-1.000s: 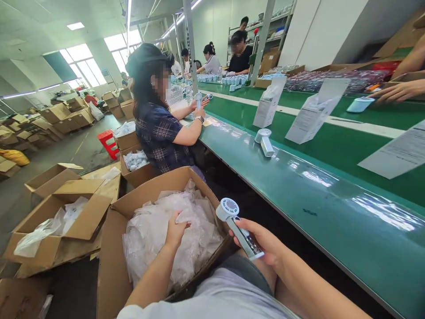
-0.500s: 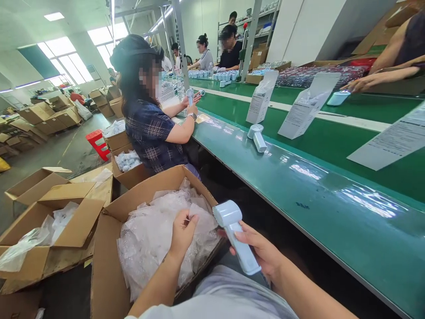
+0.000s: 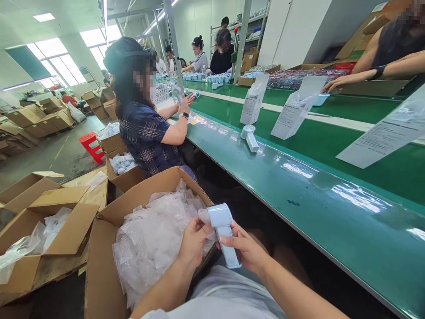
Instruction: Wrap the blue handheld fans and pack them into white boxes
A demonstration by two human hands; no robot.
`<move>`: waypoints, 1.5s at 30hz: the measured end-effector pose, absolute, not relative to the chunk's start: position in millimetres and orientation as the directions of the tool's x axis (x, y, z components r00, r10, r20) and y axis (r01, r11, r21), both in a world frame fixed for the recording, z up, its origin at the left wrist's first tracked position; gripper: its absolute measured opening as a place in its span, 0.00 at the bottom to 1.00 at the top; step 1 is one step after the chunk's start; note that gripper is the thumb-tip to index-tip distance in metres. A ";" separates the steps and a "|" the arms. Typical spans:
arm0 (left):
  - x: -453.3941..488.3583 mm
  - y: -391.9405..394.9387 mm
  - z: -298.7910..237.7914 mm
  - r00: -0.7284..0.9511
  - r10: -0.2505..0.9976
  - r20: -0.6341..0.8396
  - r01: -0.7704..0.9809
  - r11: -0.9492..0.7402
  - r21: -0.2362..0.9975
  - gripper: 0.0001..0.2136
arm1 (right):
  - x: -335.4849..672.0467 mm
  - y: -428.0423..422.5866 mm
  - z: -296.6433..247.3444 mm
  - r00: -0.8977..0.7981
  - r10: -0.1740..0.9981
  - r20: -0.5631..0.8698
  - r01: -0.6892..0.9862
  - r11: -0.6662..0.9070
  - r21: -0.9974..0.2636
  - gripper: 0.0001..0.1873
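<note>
Blue fan [image 3: 224,229] in curled right hand's [image 3: 248,249] grip, plastic bag [image 3: 203,215] in left hand's [image 3: 195,241] pinch.

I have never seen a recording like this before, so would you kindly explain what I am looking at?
Gladly. There is no machine handling things here: a camera worn on someone's head looks forward and down at their two bare hands. The right hand holds a light-blue device by its handle. The left hand pinches what looks like a clear plastic bag beside the device's head. Below is a cardboard box full of clear bags. On the green ledge lies a second device, with white cartons beyond it. A co-worker is farther along.
</note>
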State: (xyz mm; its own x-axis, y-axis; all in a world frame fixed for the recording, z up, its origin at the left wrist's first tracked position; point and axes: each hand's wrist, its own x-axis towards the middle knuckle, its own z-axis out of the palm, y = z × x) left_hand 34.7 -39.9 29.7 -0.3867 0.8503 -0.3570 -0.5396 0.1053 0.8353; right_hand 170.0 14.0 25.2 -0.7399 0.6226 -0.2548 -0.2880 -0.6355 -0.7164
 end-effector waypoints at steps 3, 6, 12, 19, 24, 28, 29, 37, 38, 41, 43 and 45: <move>18.0 -38.6 24.5 -0.504 0.810 -0.299 -0.341 0.131 0.931 0.15 | 179.8 22.1 27.5 -0.700 0.664 -0.263 -0.288 -0.599 -0.747 0.31; 1.9 -34.1 28.2 -0.610 0.762 -0.219 -0.171 0.144 0.975 0.14 | 193.5 29.1 38.2 -0.718 0.641 -0.271 -0.193 -0.557 -0.808 0.29; 0.0 -28.7 46.9 -0.551 0.834 0.013 0.179 0.104 0.978 0.13 | 212.2 23.9 71.1 -0.864 0.378 -0.333 0.100 -0.518 -0.849 0.51; -4.7 -30.1 63.2 -0.094 0.950 0.296 0.474 -0.219 0.853 0.08 | 212.6 30.6 67.7 -0.818 0.360 -0.449 0.123 -0.653 -0.747 0.68; -11.9 -35.5 70.9 0.072 0.942 0.327 0.495 -0.319 0.808 0.10 | 210.9 31.2 58.0 -0.851 0.354 -0.388 0.042 -0.691 -0.722 0.29; -4.3 -47.2 50.0 -0.009 0.901 0.435 0.659 -0.322 0.679 0.11 | 207.3 20.4 46.6 -0.738 0.521 -0.430 -0.086 -0.704 -0.705 0.21; -0.5 -49.7 42.2 -0.076 0.890 0.449 0.695 -0.276 0.664 0.11 | 205.7 17.3 43.4 -0.705 0.551 -0.447 -0.116 -0.711 -0.693 0.21; 25.2 -70.1 18.3 -0.050 0.919 0.391 0.638 -0.272 0.721 0.08 | 193.1 4.5 36.9 -0.570 0.521 -0.636 -0.148 -0.826 -0.544 0.16; 26.6 -73.0 18.1 0.023 0.928 0.372 0.646 -0.297 0.703 0.09 | 192.3 3.7 37.2 -0.576 0.497 -0.648 -0.173 -0.850 -0.498 0.15; 31.3 -74.5 14.4 0.030 0.957 0.289 0.688 -0.230 0.688 0.09 | 188.8 1.1 35.3 -0.523 0.447 -0.726 -0.256 -0.894 -0.367 0.11; 35.2 -69.1 11.6 -0.076 0.967 0.241 0.705 -0.119 0.699 0.08 | 186.7 0.1 33.5 -0.475 0.401 -0.784 -0.285 -0.912 -0.294 0.08; 39.0 -63.0 9.8 -0.171 0.956 0.237 0.711 -0.047 0.701 0.07 | 187.1 0.5 33.6 -0.456 0.386 -0.802 -0.298 -0.915 -0.271 0.08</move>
State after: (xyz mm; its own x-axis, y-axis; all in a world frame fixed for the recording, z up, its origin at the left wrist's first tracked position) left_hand 39.0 -63.0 9.8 -0.1709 0.9563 0.2373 0.7112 -0.0469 0.7014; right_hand 187.1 0.5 33.6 -0.4564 0.3860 -0.8016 -0.2978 -0.9153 -0.2712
